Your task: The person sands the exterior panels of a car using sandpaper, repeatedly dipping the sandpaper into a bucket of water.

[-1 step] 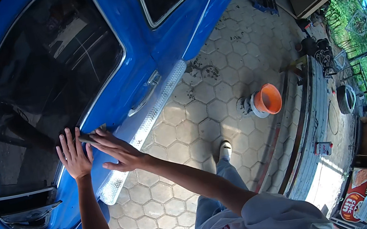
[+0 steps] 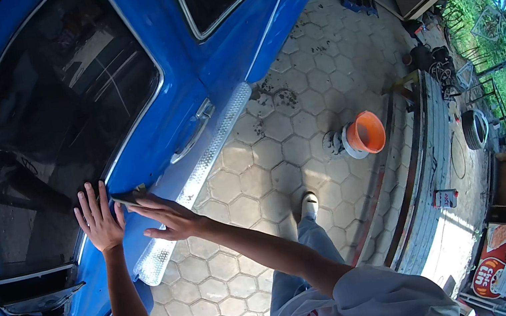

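Note:
A blue car door (image 2: 154, 152) with a dark window (image 2: 56, 118) fills the left side. My left hand (image 2: 101, 224) lies flat with its fingers stretched out, resting on the window's lower edge and the trim beside it. Right next to it, my right hand (image 2: 171, 218) presses a dark grey piece (image 2: 130, 196), like a small folded sheet of sandpaper, against the blue paint just below the window. Its fingers lie over part of that piece and hide it. Farther along the door is a chrome handle (image 2: 194, 130).
Below the door runs a shiny textured running board (image 2: 202, 175). An orange bucket (image 2: 366, 133) stands on the hexagonal paving (image 2: 250, 216) to the right. Beyond it are a long pale bench-like ledge (image 2: 430, 147), a metal can (image 2: 445, 198) and a tyre (image 2: 475, 129). My shoe (image 2: 309, 205) is near the middle.
My right hand has slid slightly down with the dark grey piece, staying on the door. My left hand keeps almost the same place. The whole view has shifted a little.

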Tool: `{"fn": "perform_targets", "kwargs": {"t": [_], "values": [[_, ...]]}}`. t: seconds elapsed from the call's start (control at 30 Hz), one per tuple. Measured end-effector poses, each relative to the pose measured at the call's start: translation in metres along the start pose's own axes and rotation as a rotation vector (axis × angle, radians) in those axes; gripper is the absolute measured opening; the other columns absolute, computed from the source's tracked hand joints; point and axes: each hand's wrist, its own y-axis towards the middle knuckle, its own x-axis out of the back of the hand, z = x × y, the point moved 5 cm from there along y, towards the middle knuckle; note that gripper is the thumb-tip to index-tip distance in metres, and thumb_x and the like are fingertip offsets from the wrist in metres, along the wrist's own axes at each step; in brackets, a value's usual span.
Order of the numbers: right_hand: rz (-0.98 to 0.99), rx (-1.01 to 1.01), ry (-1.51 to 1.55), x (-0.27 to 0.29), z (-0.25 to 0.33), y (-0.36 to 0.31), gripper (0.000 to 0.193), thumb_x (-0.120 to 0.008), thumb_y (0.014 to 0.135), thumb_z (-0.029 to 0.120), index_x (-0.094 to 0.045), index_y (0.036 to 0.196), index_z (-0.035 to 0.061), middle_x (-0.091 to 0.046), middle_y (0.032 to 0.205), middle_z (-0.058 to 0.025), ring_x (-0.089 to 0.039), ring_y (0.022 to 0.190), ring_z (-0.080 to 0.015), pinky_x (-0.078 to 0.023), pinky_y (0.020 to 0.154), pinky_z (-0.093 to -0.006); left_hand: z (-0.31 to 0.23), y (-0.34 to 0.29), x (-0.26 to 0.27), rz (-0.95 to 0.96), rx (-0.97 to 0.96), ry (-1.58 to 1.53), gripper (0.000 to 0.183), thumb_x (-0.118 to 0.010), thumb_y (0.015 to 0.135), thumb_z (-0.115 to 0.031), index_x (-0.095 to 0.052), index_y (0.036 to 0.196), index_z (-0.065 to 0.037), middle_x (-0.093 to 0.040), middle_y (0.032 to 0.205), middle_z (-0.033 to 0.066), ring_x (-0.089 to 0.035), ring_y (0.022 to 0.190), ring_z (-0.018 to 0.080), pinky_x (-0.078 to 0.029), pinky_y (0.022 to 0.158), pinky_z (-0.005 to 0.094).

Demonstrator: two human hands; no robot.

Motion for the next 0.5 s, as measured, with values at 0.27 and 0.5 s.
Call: {"fn": "perform_targets", "kwargs": {"t": [0.27, 0.5], "values": [[-0.487, -0.536, -0.14, 0.145, -0.071, -0.229, 0.039, -0.059, 0.097, 0.017, -0.055, 0.134, 0.004, -0.06, 0.129, -0.0189, -0.056, 0.123, -0.0331, -0.045, 0.103, -0.0402, 0.003, 0.013, 0.004, -0.124, -0.052, 0.049, 0.051, -0.023, 0.106, -0.045, -0.042, 0.15, -0.028, -0.035, 0.159, 0.0, -0.034, 0.145, 0.0239, -0.025, 0.117, 0.0446], [-0.631, -0.88, -0.43, 0.32, -0.043, -0.448, 0.045, -0.059, 0.09, 0.005, -0.053, 0.135, 0.0031, -0.061, 0.127, -0.0194, -0.058, 0.12, -0.0345, -0.046, 0.1, -0.0398, -0.03, 0.001, -0.009, -0.064, 0.17, -0.066, 0.064, -0.023, 0.103, -0.057, -0.028, 0.156, -0.021, -0.023, 0.162, 0.0116, -0.022, 0.148, 0.0383, -0.022, 0.116, 0.0593]]}}
